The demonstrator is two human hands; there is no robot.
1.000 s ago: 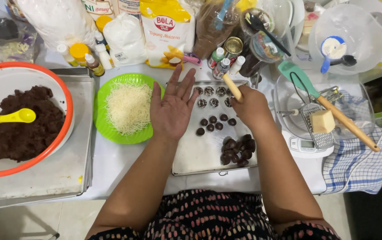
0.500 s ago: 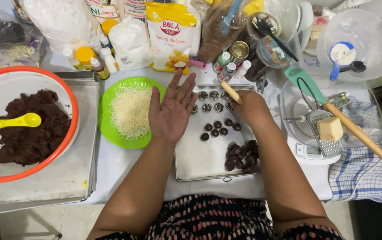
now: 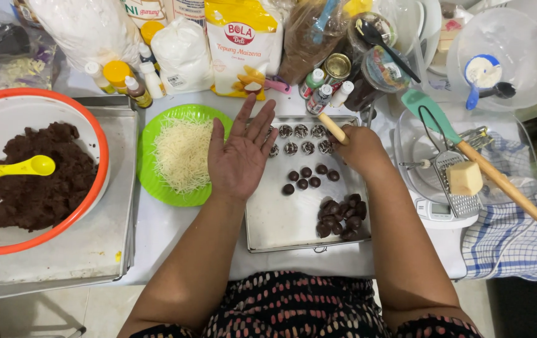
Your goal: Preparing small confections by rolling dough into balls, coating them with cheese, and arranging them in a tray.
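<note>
L hand [image 3: 240,159] grip spread flat, palm up over baking tray [image 3: 281,219], R hand [image 3: 359,150] grip pinching wooden stick [image 3: 333,128]

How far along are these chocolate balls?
Done: six topped balls sit at the tray's far end. In hand: the right hand holds a wooden stick there; the left hand is open, empty. Left: plain balls and much dough in the bowl.
</note>
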